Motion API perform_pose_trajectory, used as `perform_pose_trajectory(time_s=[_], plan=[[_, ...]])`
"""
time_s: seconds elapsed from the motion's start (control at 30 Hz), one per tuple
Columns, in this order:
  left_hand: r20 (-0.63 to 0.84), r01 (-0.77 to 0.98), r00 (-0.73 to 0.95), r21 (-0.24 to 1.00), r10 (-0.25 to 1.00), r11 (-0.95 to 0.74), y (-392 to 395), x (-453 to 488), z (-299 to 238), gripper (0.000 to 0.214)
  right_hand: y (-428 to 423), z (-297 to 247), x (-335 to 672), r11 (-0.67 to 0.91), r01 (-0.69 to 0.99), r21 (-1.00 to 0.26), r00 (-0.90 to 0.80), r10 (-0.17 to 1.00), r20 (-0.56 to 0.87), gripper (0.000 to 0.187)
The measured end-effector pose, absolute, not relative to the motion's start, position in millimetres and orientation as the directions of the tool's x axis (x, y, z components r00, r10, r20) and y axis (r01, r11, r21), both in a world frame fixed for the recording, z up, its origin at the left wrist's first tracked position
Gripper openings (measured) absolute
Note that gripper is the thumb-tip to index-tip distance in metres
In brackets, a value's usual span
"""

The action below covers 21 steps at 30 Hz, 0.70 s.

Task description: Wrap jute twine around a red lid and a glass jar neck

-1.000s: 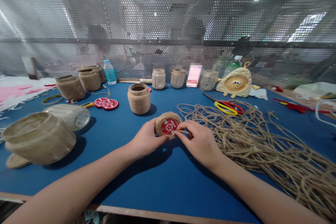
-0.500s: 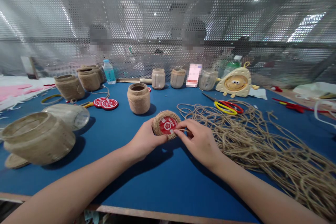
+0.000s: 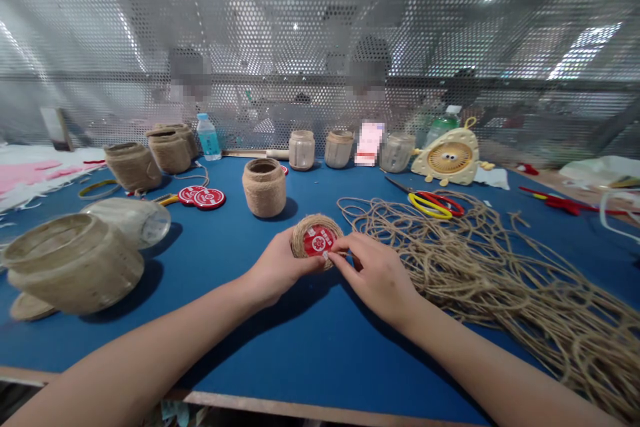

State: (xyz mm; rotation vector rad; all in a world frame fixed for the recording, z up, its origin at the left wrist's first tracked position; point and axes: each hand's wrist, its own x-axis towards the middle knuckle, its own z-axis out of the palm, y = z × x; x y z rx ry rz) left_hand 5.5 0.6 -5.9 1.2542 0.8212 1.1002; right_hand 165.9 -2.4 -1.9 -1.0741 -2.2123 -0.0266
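Note:
My left hand (image 3: 280,263) is wrapped round the left side of a round red-faced disc (image 3: 318,241) with jute twine coiled about its rim. The disc is tilted so its printed red face shows, above the table. At its lower right edge my right hand (image 3: 375,273) pinches with thumb and forefinger, a short bit of twine at the fingertips. Those fingers partly cover the rim. Just behind stands a jar wrapped in twine (image 3: 265,188). A large loose heap of jute twine (image 3: 480,267) spreads to the right of my right hand.
Scissors (image 3: 430,204) rest at the heap's far edge, beside a yellow fan (image 3: 450,159). Glass jars (image 3: 302,150) and a phone (image 3: 369,144) stand at the back. Left are a large jar (image 3: 75,267), wrapped jars (image 3: 133,168), red discs (image 3: 209,197) and a bottle (image 3: 209,138).
The disc has turned slightly in my left hand and sits a touch lower. My right fingertips have shifted a little left and down along its rim.

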Motion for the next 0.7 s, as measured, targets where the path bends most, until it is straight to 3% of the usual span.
perform_pose_trajectory(time_s=[0.27, 0.43, 0.7], plan=[[0.187, -0.115, 0.217, 0.98, 0.958, -0.165, 1, 3, -1, 0.04, -1, 4, 167, 0.689, 0.678, -0.256, -0.395, 0.635, 0.664, 0.006], [0.203, -0.058, 0.198, 0.979, 0.959, -0.195, 1, 3, 0, 0.041, 0, 8, 170, 0.629, 0.742, -0.231, -0.347, 0.655, 0.671, 0.007], [0.293, 0.11, 0.207, 0.941, 0.933, -0.32, -1, 1, 2, 0.04, 1, 9, 174, 0.549, 0.835, -0.038, -0.417, 0.676, 0.608, 0.035]])
